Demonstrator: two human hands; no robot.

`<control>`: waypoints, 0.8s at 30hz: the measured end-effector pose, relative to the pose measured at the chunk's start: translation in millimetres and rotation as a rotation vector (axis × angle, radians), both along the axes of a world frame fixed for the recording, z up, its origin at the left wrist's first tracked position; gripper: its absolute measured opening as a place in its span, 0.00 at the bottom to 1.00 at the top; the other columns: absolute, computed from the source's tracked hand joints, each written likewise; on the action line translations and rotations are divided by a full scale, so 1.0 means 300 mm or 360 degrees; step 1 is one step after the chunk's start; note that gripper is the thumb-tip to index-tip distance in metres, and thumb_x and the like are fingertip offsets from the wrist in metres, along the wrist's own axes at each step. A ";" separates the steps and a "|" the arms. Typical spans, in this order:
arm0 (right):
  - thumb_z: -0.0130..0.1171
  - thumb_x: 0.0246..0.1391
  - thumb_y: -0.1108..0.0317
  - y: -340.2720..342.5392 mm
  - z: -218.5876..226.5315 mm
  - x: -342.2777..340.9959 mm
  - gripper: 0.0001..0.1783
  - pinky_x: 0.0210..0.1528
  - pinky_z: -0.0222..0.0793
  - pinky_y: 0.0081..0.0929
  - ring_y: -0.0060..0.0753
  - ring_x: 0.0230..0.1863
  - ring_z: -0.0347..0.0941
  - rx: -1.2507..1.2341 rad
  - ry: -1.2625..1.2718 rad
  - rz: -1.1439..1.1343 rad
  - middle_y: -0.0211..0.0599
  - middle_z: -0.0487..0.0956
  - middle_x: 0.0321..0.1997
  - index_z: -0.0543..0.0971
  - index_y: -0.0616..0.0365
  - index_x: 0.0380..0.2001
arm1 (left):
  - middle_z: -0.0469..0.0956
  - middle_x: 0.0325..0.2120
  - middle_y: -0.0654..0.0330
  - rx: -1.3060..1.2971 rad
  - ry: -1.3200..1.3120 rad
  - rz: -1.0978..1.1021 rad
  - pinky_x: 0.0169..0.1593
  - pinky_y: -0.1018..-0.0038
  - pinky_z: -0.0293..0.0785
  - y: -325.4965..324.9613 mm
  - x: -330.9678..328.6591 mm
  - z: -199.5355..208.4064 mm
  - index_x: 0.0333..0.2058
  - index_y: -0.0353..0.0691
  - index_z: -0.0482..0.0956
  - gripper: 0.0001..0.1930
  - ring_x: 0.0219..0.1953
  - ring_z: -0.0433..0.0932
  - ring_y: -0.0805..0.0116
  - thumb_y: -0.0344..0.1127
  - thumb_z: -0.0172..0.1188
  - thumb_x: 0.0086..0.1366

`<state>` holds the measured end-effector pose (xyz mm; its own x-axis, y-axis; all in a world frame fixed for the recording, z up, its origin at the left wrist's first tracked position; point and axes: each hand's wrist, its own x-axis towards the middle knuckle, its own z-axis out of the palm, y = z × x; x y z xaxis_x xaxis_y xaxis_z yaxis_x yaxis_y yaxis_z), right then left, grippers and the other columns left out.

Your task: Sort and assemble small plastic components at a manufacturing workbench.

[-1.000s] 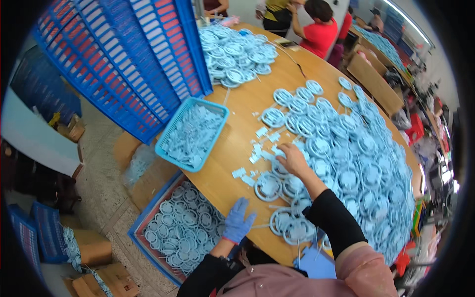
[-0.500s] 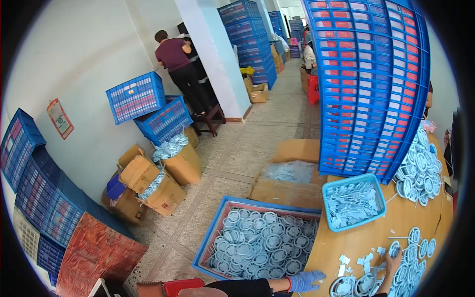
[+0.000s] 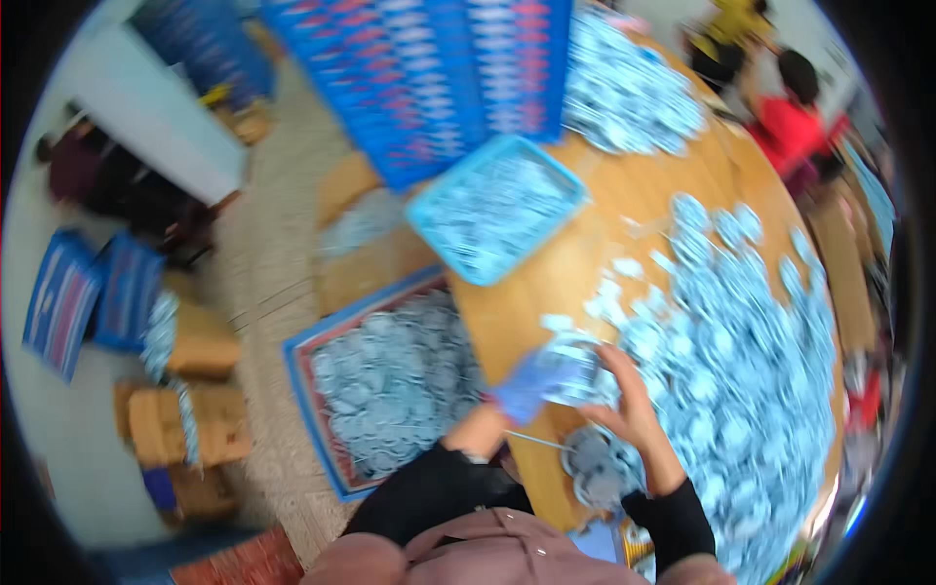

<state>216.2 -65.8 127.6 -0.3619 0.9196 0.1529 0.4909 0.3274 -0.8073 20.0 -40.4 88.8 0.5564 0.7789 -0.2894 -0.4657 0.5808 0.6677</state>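
Observation:
My left hand (image 3: 531, 388), in a blue-violet knit glove, is closed on a light-blue round plastic piece (image 3: 575, 359) above the table's left edge. At the right side of that piece, my bare right hand (image 3: 629, 398) grips it between thumb and fingers. Motion blurs the piece and the gloved fingers. A large heap of similar light-blue round plastic pieces (image 3: 736, 390) spreads to the right of my hands. Small flat pale scraps (image 3: 606, 300) lie just beyond them. Close to my right forearm is a greyer cluster of round pieces (image 3: 600, 468).
A light-blue basket (image 3: 435, 232) of flat pieces stands on the wooden table (image 3: 624, 195). Left of the table sits a blue crate (image 3: 317, 429) filled with round pieces. Tall blue crates (image 3: 390, 88) rise behind. Several other people are farther off, one in red (image 3: 788, 127).
The view has swung to the right and down, showing more of the table and heap. My hands, apart before, are together at one round piece.

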 end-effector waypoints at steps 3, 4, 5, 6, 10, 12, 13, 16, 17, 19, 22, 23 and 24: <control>0.67 0.43 0.67 0.100 -0.122 0.120 0.34 0.52 0.69 0.37 0.43 0.56 0.69 -0.0270 0.0210 -0.0386 0.46 0.72 0.55 0.69 0.59 0.56 | 0.75 0.45 0.55 -0.0133 0.0141 0.0280 0.50 0.70 0.76 -0.071 -0.134 -0.002 0.53 0.34 0.68 0.26 0.45 0.77 0.65 0.38 0.61 0.57; 0.65 0.44 0.67 0.137 -0.157 0.170 0.31 0.48 0.72 0.35 0.42 0.53 0.72 -0.0245 0.0065 -0.0559 0.45 0.74 0.53 0.71 0.59 0.54 | 0.75 0.45 0.53 -0.0220 0.0373 0.0402 0.49 0.69 0.77 -0.095 -0.164 0.007 0.53 0.34 0.68 0.25 0.45 0.78 0.63 0.36 0.60 0.58; 0.64 0.45 0.66 0.174 -0.221 0.224 0.27 0.47 0.72 0.34 0.42 0.51 0.73 -0.0264 -0.0120 -0.0676 0.44 0.75 0.51 0.73 0.59 0.51 | 0.75 0.45 0.53 -0.0235 0.0232 0.0496 0.50 0.67 0.76 -0.116 -0.178 0.011 0.53 0.34 0.68 0.24 0.45 0.78 0.61 0.35 0.59 0.60; 0.62 0.47 0.66 0.210 -0.262 0.258 0.24 0.46 0.72 0.33 0.43 0.49 0.74 -0.0284 -0.0290 -0.0761 0.44 0.76 0.49 0.75 0.59 0.49 | 0.75 0.45 0.53 -0.0239 0.0236 0.0472 0.50 0.67 0.76 -0.141 -0.215 -0.020 0.53 0.34 0.68 0.24 0.45 0.78 0.61 0.35 0.59 0.60; 0.58 0.45 0.68 0.328 -0.319 0.173 0.16 0.43 0.73 0.33 0.41 0.46 0.73 -0.0135 -0.0650 -0.0574 0.42 0.76 0.43 0.77 0.58 0.41 | 0.74 0.48 0.51 -0.0469 0.0038 0.0733 0.52 0.60 0.74 -0.214 -0.306 -0.102 0.54 0.36 0.68 0.22 0.48 0.76 0.57 0.36 0.58 0.62; 0.58 0.45 0.69 0.370 -0.372 0.128 0.14 0.43 0.73 0.34 0.40 0.46 0.73 0.0093 -0.0852 -0.0472 0.42 0.75 0.40 0.78 0.58 0.38 | 0.73 0.50 0.50 -0.0481 -0.0028 0.0742 0.54 0.55 0.72 -0.226 -0.314 -0.107 0.54 0.37 0.68 0.22 0.50 0.74 0.54 0.38 0.57 0.63; 0.58 0.44 0.69 0.386 -0.386 0.107 0.11 0.43 0.72 0.35 0.40 0.45 0.72 0.0192 -0.1019 -0.0437 0.40 0.75 0.38 0.78 0.58 0.34 | 0.73 0.50 0.50 -0.0434 -0.0006 0.0750 0.55 0.55 0.72 -0.234 -0.313 -0.110 0.54 0.37 0.67 0.22 0.51 0.74 0.54 0.38 0.57 0.63; 0.57 0.44 0.68 0.407 -0.406 0.106 0.08 0.44 0.71 0.35 0.39 0.44 0.71 0.0291 -0.1292 -0.0358 0.38 0.74 0.36 0.79 0.57 0.30 | 0.72 0.50 0.51 -0.0429 0.0058 0.0743 0.55 0.57 0.72 -0.233 -0.285 -0.127 0.55 0.37 0.67 0.23 0.52 0.73 0.56 0.38 0.57 0.64; 0.57 0.45 0.67 0.409 -0.405 0.100 0.07 0.44 0.71 0.35 0.39 0.44 0.70 0.0295 -0.1384 -0.0303 0.37 0.74 0.36 0.79 0.56 0.29 | 0.72 0.51 0.52 -0.0468 0.0109 0.0745 0.55 0.58 0.71 -0.229 -0.278 -0.127 0.55 0.37 0.66 0.23 0.52 0.73 0.56 0.37 0.57 0.64; 0.56 0.45 0.69 0.403 -0.390 0.110 0.07 0.44 0.71 0.35 0.39 0.43 0.71 0.0367 -0.1251 -0.0278 0.37 0.75 0.36 0.79 0.56 0.29 | 0.71 0.51 0.52 -0.0406 0.0117 0.0664 0.56 0.59 0.71 -0.202 -0.249 -0.114 0.55 0.38 0.66 0.23 0.52 0.72 0.57 0.37 0.57 0.64; 0.55 0.49 0.71 0.384 -0.357 0.139 0.07 0.41 0.72 0.33 0.38 0.41 0.73 0.0524 -0.0783 -0.0367 0.37 0.76 0.35 0.78 0.58 0.33 | 0.70 0.52 0.52 -0.0319 0.0100 0.0513 0.57 0.60 0.71 -0.122 -0.177 -0.091 0.56 0.39 0.64 0.23 0.53 0.72 0.59 0.37 0.56 0.65; 0.55 0.52 0.72 0.369 -0.323 0.135 0.08 0.38 0.73 0.31 0.36 0.38 0.74 0.0610 -0.0436 -0.0469 0.38 0.77 0.35 0.78 0.60 0.36 | 0.70 0.52 0.52 -0.0255 0.0121 0.0456 0.55 0.60 0.72 -0.087 -0.151 -0.082 0.57 0.39 0.64 0.23 0.53 0.72 0.58 0.37 0.56 0.65; 0.55 0.52 0.72 0.344 -0.289 0.135 0.08 0.38 0.73 0.31 0.36 0.38 0.74 0.0614 -0.0433 -0.0476 0.38 0.77 0.35 0.78 0.60 0.36 | 0.71 0.52 0.52 -0.0190 0.0143 0.0397 0.54 0.59 0.73 -0.053 -0.122 -0.074 0.57 0.39 0.64 0.24 0.53 0.72 0.58 0.37 0.56 0.65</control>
<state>256.7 37.3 41.0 -0.1670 0.8841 0.4364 0.7819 0.3883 -0.4876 -16.5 -56.4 66.7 0.3200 0.8459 -0.4267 -0.5463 0.5327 0.6463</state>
